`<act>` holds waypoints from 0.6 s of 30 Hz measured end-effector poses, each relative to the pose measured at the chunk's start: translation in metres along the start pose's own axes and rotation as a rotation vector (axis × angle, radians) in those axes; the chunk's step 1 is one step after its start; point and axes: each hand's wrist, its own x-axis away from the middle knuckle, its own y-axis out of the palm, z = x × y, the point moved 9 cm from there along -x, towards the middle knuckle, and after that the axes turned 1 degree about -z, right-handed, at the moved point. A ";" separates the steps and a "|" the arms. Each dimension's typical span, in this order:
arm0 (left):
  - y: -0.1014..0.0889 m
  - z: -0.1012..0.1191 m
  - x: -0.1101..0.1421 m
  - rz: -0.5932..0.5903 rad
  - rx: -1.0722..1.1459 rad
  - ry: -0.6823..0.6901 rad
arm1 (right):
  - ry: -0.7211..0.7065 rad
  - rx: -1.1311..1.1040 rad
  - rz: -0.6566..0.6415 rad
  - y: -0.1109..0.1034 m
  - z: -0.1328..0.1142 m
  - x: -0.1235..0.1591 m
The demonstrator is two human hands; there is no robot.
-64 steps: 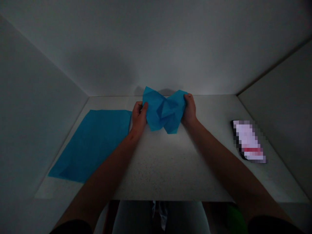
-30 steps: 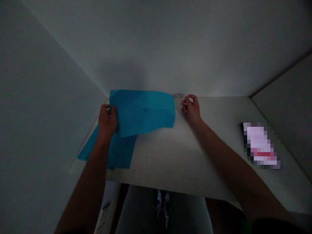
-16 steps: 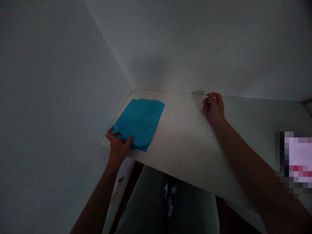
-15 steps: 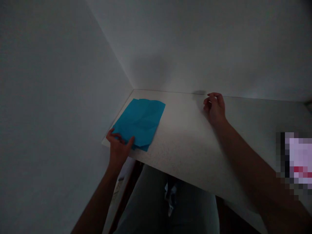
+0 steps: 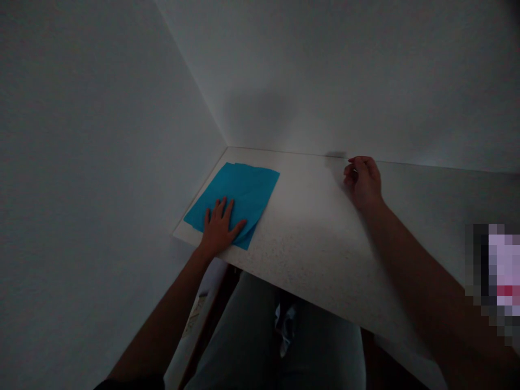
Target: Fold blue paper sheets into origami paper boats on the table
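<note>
Blue paper sheets (image 5: 254, 187) lie flat in a slightly uneven stack at the left end of the white tabletop (image 5: 300, 216). My left hand (image 5: 219, 230) rests flat on the near part of the top sheet, its fingers spread and pointing away from me. Under the thumb side, the top sheet's near edge bulges a little, and a lower sheet's corner sticks out. My right hand (image 5: 363, 181) is near the back wall, well right of the paper. Its fingers are curled in together; whether anything small is between them I cannot make out.
A wall (image 5: 101, 135) borders the table on the left, and another wall (image 5: 325, 76) runs along its back edge. At the far right is a blurred-out bright object (image 5: 504, 265). My legs (image 5: 244, 330) are below the table's front edge.
My left hand has moved from the near left corner of the paper onto the sheet and flattened there, fingers spread. My right hand stays nearly in place.
</note>
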 end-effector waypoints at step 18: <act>-0.027 0.007 0.048 -0.122 0.131 0.349 | 0.013 -0.025 0.050 0.003 -0.009 0.006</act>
